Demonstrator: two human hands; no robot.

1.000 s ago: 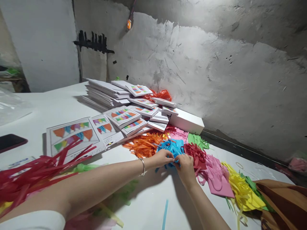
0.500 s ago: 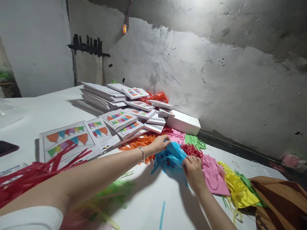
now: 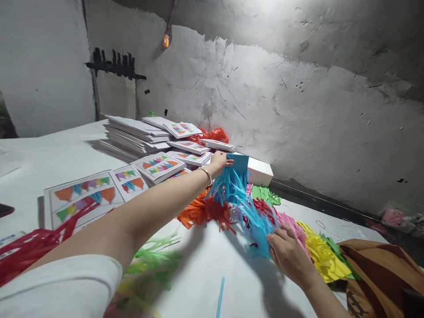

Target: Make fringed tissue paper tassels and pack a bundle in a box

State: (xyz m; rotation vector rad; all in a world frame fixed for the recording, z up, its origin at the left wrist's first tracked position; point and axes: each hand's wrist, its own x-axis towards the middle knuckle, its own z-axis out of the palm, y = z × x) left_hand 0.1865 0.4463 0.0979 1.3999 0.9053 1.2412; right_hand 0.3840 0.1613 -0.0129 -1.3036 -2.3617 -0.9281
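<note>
Blue tissue-paper fringe (image 3: 232,181) hangs in the air above the table, stretched between my two hands. My left hand (image 3: 219,163) pinches the solid upper band at its left corner. Lower and to the right, my right hand (image 3: 286,249) is closed on the trailing strips, its fingertips partly hidden. Beneath the blue piece lie orange fringe (image 3: 194,207) and dark red fringe (image 3: 263,210). Pink fringe (image 3: 291,221), yellow fringe (image 3: 323,254) and light green fringe (image 3: 265,193) lie around my right hand.
Stacked printed packs (image 3: 159,165) and a larger printed card (image 3: 88,192) lie at the left. A white box (image 3: 261,171) stands near the wall. Red fringe (image 3: 29,254) is at the lower left, a brown bag (image 3: 380,269) at the right. One blue strip (image 3: 220,296) lies in front.
My left hand has risen, lifting the blue fringe so its flat band stands upright. My right hand has moved right and down, drawing the strips out. More orange fringe shows beneath.
</note>
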